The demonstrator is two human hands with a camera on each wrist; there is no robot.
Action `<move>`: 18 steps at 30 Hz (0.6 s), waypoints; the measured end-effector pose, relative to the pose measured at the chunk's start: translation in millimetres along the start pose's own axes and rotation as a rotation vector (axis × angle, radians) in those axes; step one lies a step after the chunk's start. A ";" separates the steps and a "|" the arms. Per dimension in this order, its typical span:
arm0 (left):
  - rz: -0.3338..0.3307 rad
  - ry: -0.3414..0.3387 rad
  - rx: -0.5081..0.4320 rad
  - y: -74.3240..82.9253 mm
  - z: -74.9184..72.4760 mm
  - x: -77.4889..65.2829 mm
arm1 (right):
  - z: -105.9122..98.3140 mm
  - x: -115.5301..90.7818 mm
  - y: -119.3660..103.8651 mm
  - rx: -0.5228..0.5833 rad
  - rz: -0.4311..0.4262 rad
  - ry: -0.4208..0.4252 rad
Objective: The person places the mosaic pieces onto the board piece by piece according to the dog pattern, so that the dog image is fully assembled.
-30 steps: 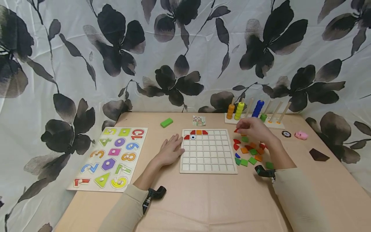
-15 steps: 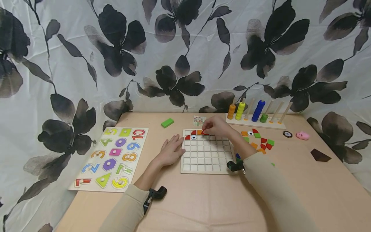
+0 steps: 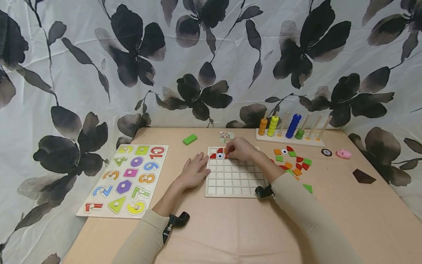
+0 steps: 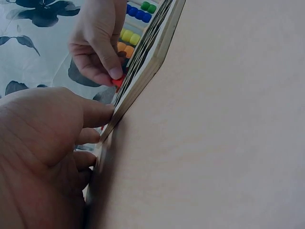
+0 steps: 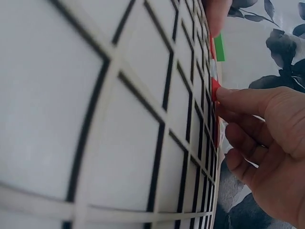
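Observation:
A white board (image 3: 235, 179) divided into square cells lies on the table. In its two back rows sit red and orange tiles and a white tile with a dark dot (image 3: 219, 156). My right hand (image 3: 243, 149) reaches over the board's back part, pinching a red tile (image 5: 216, 88) between thumb and forefinger at a second-row cell beside the dotted tile. The left wrist view also shows that red tile (image 4: 118, 81) under the thumb. At the board's left edge, my left hand (image 3: 194, 171) rests with fingers extended, fingertips touching the rim.
Loose red, orange and green tiles (image 3: 292, 154) lie right of the board. Behind them stands a bead stacker (image 3: 290, 138). A number puzzle (image 3: 126, 179) is on the left. Small picture card (image 3: 226, 137), green block (image 3: 190, 139), pink pig figure (image 3: 343, 154) and dark pentagon (image 3: 363, 176) lie around.
My right hand has moved left from the loose tiles to the board with a red tile, then slightly toward me, from the back row to the second row. My left hand stays put.

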State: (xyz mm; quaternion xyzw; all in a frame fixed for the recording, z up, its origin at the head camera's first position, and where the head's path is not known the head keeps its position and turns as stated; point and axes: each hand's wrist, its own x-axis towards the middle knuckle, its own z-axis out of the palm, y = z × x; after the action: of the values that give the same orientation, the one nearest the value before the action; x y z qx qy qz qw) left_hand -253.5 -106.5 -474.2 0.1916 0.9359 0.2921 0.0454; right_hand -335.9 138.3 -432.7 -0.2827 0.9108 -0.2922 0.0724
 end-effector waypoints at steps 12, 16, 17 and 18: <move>0.004 -0.002 0.009 -0.1 -3.2 -3.0 | 5.4 -5.3 1.5 -0.090 0.007 -0.030; 0.010 -0.007 0.006 -1.0 -3.3 -4.5 | 4.4 -9.7 0.8 -0.056 0.005 -0.031; 0.010 -0.008 0.004 -1.4 -3.2 -4.9 | 4.0 -11.0 1.2 -0.042 0.002 -0.028; 0.012 -0.008 0.001 -1.8 -3.1 -5.4 | 3.5 -12.4 2.0 -0.028 0.005 -0.023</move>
State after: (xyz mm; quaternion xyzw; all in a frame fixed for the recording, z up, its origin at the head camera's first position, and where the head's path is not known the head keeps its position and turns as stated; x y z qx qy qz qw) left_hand -249.8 -111.5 -472.8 0.1986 0.9346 0.2913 0.0473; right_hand -325.5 144.8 -437.1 -0.2846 0.9146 -0.2759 0.0795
